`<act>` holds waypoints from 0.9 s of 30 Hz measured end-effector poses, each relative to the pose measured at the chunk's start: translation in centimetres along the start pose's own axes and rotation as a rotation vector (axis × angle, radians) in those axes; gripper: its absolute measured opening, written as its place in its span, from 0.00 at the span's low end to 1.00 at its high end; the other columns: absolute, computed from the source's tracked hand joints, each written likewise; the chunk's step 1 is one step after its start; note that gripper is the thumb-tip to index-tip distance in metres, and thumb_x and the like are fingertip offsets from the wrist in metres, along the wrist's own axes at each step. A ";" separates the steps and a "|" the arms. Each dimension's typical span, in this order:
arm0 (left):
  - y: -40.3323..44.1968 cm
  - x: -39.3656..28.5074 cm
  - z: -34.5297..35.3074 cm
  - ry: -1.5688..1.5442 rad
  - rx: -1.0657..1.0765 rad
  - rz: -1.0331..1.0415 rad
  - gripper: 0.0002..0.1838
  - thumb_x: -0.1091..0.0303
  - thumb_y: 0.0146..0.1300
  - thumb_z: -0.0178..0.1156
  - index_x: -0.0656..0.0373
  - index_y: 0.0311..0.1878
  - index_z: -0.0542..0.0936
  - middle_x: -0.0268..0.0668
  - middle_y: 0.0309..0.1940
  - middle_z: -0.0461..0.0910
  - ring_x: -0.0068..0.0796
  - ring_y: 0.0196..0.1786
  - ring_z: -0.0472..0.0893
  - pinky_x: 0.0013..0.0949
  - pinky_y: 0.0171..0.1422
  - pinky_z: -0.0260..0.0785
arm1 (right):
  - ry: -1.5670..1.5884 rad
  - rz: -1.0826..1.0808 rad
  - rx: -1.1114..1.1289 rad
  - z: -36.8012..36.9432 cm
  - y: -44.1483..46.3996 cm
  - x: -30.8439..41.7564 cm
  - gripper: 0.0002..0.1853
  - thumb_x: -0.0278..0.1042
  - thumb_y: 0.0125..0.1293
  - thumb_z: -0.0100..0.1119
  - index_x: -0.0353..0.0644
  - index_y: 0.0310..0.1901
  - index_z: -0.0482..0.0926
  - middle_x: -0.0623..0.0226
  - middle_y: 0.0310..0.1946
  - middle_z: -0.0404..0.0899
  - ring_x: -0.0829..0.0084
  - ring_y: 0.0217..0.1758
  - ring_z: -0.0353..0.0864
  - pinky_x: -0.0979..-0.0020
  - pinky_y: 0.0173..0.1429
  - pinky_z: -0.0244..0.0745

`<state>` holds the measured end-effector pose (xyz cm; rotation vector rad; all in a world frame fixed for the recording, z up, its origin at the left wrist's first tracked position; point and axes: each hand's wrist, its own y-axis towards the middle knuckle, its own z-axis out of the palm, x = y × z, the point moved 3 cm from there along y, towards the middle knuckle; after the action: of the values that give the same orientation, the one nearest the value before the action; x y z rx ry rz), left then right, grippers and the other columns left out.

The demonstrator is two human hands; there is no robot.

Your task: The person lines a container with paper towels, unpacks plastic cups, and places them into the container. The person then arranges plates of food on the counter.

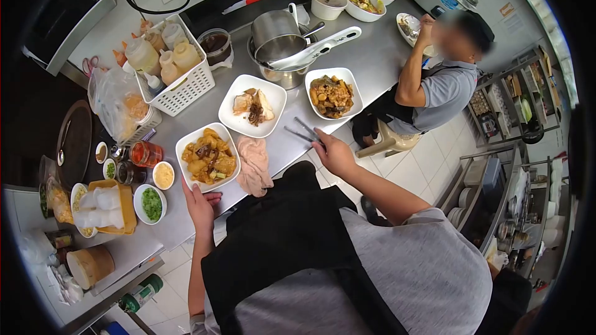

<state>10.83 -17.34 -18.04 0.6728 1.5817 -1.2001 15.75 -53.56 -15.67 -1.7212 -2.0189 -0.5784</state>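
My left hand is at the near corner of a square white bowl, fingers spread around its edge. Chunky brown stewed food fills that bowl, which sits by the counter's front edge. In my right hand is a pair of metal tongs, pinched between thumb and fingers, tips pointing left above the counter edge. Beyond them stands a second square bowl of saucy brown food. A third white bowl contains pale pieces with dark shreds. A crumpled pinkish cloth lies beside the first bowl.
Steel pots with a white-handled utensil stand behind the bowls. A white basket of squeeze bottles is at left, near small bowls of chopped greens and a yellow tray. At right, another person sits on a stool.
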 end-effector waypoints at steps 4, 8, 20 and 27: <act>0.3 1.1 -0.7 -0.040 0.059 -0.074 0.25 0.63 0.77 0.36 0.51 0.73 0.47 0.43 0.32 0.81 0.28 0.27 0.82 0.26 0.30 0.75 | 0.028 0.105 0.024 2.7 2.3 1.1 0.31 0.32 0.66 0.51 0.28 0.68 0.56 0.38 0.45 0.75 0.44 0.45 0.79 0.52 0.50 0.75; -1.4 0.6 -0.8 -0.094 0.150 -0.172 0.19 0.66 0.74 0.39 0.54 0.65 0.54 0.45 0.34 0.83 0.29 0.29 0.83 0.27 0.32 0.76 | -0.105 0.119 -0.011 4.7 6.2 0.4 0.37 0.26 0.61 0.50 0.33 0.72 0.50 0.35 0.53 0.68 0.41 0.48 0.78 0.52 0.50 0.77; -3.8 0.4 -4.0 -0.082 0.289 -0.239 0.31 0.60 0.77 0.38 0.48 0.76 0.37 0.48 0.40 0.81 0.29 0.36 0.82 0.30 0.41 0.77 | 0.053 -0.103 -0.080 5.4 2.4 7.6 0.12 0.29 0.60 0.62 0.32 0.43 0.76 0.50 0.36 0.76 0.51 0.39 0.78 0.58 0.43 0.74; -2.1 -0.1 -4.8 -0.006 0.300 -0.130 0.32 0.66 0.76 0.37 0.48 0.77 0.35 0.46 0.40 0.80 0.29 0.38 0.83 0.29 0.43 0.78 | 0.291 -0.044 -0.054 4.7 3.7 11.4 0.08 0.29 0.59 0.66 0.37 0.39 0.82 0.58 0.36 0.80 0.65 0.36 0.80 0.67 0.39 0.74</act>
<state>7.21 -13.60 -17.13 0.7646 1.4714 -1.5541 17.57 -41.12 -12.98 -1.5237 -1.8530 -0.8521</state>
